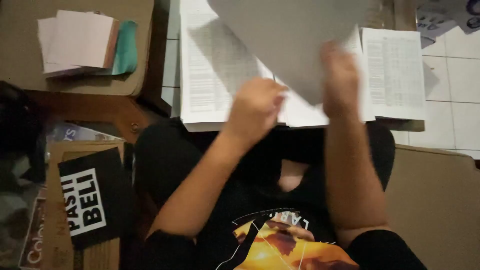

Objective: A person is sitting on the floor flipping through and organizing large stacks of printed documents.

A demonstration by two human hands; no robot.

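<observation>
Both hands are raised over printed papers: the left hand (256, 107) is curled nearly shut, its fingertips closed on the lower edge of a large blank sheet (295, 40), while the right hand (341, 80), blurred by motion, is pressed against the same sheet near its bottom corner; whether its fingers are pinching or merely touching cannot be told. The sheet hangs tilted just above and beyond the hands, covering part of what lies under it. It looks light, thin and floppy, likely to crease or tear if pulled hard, and is best held at its edges or corners with a light pinch, as the left hand does. Directly beneath the hands lies a stack of printed table sheets (212, 75), with another printed page (395, 72) just right of the right hand. Well off to the left of the left hand, pale notepads (80, 42) rest on a brown cardboard surface (20, 60). A white tiled floor (455, 105) shows beyond the right hand.
</observation>
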